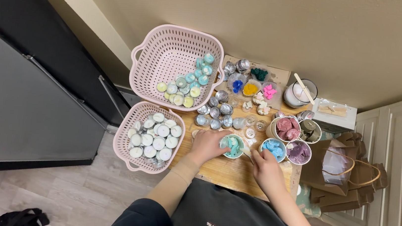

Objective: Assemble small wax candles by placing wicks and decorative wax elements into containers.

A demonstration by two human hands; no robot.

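Small cup of teal wax pieces (233, 146) stands on the wooden surface (227, 173) between both hands. Left hand (206, 145) fingers wrap its left side. Right hand (266, 165), just right, pinches a thin stick (248, 156) angled toward the cup.

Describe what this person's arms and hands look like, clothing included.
Both hands, left hand and right hand, are bare: no gloves, rings or watch visible. The left forearm wears a close-fitting tan sleeve to the wrist; the right forearm is uncovered. Above is a dark short-sleeved top with printed lettering.
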